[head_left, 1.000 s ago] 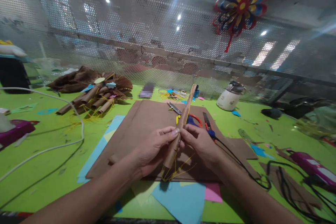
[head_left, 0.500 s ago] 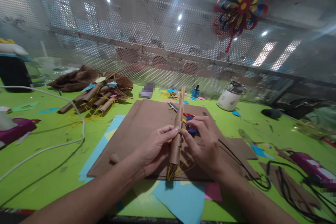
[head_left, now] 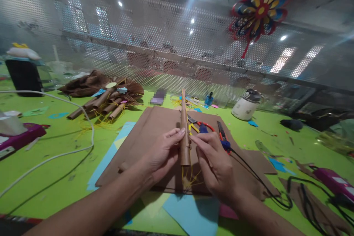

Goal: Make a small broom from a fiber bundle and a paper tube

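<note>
Upright in front of me over the cardboard is a rolled brown paper tube (head_left: 185, 151), with thin yellow strings (head_left: 190, 180) trailing from its lower end. My left hand (head_left: 163, 153) grips it from the left, thumb on the front and fingers behind. My right hand (head_left: 217, 162) is closed at the tube's right side, thumb and forefinger pinched at its edge near a yellow strand. What lies between those fingertips is too small to make out. Behind the right hand lie scissors with red handles (head_left: 208, 125) and a black-and-blue tool (head_left: 222, 134).
Brown cardboard sheets (head_left: 149, 129) cover the table's middle, above light blue paper (head_left: 193, 212). Brown tubes with yellow strings (head_left: 103, 103) lie at the back left. A white cable (head_left: 92, 132) loops at left, black cords (head_left: 306, 199) at right. A white jug (head_left: 245, 107) stands behind.
My right hand's fingers have drawn together into a pinch beside the tube. The tube now leans less, its top having shifted left. The black-and-blue tool shows more clearly. The view has shifted slightly.
</note>
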The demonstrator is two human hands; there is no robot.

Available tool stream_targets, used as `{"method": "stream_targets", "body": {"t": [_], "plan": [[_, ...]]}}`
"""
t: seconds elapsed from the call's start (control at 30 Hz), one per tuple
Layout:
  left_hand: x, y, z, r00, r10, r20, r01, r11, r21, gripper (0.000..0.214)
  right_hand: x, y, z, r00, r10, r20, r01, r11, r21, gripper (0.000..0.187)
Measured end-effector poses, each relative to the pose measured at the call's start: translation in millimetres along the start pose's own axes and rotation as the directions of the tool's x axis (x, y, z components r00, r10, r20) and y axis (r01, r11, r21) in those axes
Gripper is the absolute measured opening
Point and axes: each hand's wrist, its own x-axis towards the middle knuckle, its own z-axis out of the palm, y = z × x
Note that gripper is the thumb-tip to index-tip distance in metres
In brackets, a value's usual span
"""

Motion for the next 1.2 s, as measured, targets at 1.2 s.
{"method": "stream_targets", "body": {"t": [1.2], "plan": [[-2.1, -0.2, 2.0, 0.992, 0.119, -0.030, -0.118, 0.993, 0.023, 0.011, -4.3, -17.3, 2.5, 0.994, -0.022, 0.104, 0.033, 0.994, -0.100, 0.050]]}}
